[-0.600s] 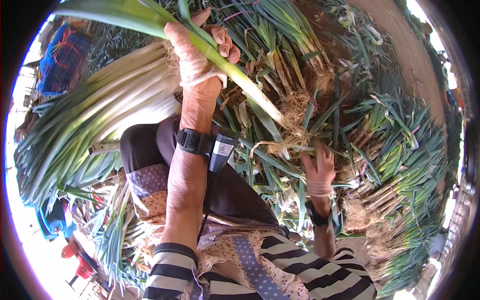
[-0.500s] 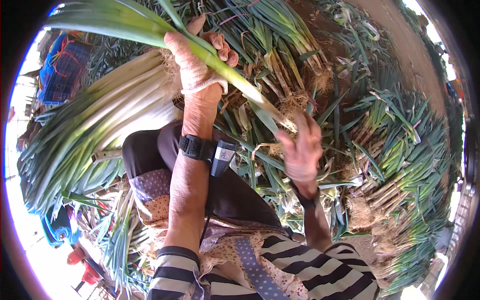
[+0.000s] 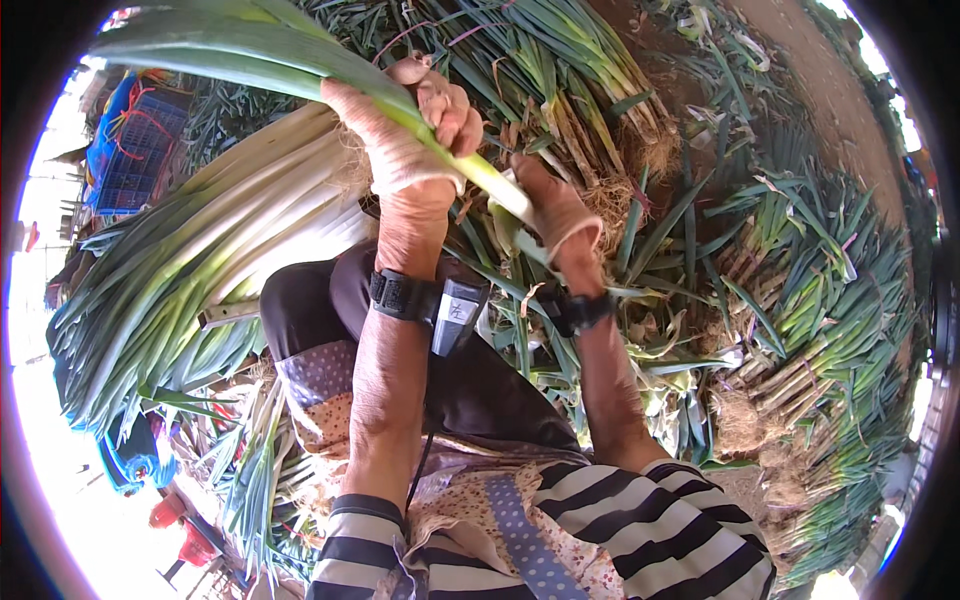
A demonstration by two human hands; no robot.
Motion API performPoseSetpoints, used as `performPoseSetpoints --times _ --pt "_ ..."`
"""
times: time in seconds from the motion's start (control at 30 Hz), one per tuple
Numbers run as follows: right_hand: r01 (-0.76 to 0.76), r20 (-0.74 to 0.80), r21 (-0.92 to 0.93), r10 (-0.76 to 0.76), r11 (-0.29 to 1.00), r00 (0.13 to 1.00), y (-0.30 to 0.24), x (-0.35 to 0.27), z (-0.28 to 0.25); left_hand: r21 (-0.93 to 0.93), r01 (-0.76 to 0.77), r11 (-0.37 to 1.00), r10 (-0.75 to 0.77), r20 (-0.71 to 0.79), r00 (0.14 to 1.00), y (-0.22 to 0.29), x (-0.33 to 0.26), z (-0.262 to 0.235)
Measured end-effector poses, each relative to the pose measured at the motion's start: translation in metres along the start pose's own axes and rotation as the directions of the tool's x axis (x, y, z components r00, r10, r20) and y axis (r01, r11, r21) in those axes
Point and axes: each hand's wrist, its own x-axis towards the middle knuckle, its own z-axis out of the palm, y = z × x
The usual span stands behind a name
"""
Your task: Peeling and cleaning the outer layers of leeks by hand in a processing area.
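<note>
A single leek (image 3: 488, 180) lies slantwise across the upper middle, its broad green leaves running to the upper left and its pale stalk pointing down to the right. My left hand (image 3: 412, 125), in a thin light glove, is wrapped round it where green turns to white. At the stalk's lower end, my right hand (image 3: 557, 205) closes on the leek; its fingers are partly hidden and the roots are out of sight behind it. A loose outer leaf (image 3: 530, 245) hangs below the stalk, next to the right wrist.
Beside my knees on the left lies a pile of pale, stripped leeks (image 3: 250, 200). Tied bundles with roots (image 3: 585, 110) lie ahead, and more unpeeled leeks (image 3: 800, 330) fill the right side. A blue crate (image 3: 140, 145) stands at the far left. Leaf scraps litter the ground.
My right hand has moved up and left from below the root end and closed on the stalk. My left hand keeps its hold, shifted slightly right.
</note>
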Motion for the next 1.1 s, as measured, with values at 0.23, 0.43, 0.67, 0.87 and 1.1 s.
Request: performPoseSetpoints --times 0.23,0.43,0.67,0.87,1.1 --pt "-0.126 0.067 0.243 0.113 0.962 0.991 0.07 0.01 -0.004 -0.144 0.189 0.971 -0.124 0.372 0.92 0.0 -0.002 -0.004" --pt "-0.234 -0.039 0.797 0.433 0.557 0.901 -0.021 -0.032 -0.036 -0.128 0.23 0.965 -0.128 0.535 0.835 0.012 0.001 -0.015" --pt "0.264 0.269 0.458 -0.415 0.849 0.869 -0.041 -0.03 -0.044 -0.177 0.275 0.945 -0.111 0.618 0.778 0.004 0.004 -0.011" --pt "-0.371 0.428 0.294 0.225 0.881 0.875 0.038 -0.094 -0.039 -0.235 0.229 0.945 -0.045 0.598 0.801 0.011 0.013 -0.021" --pt "-0.679 0.335 0.34 0.591 0.651 0.734 0.126 -0.196 -0.046 -0.265 0.206 0.942 -0.022 0.563 0.826 0.018 0.013 -0.023"
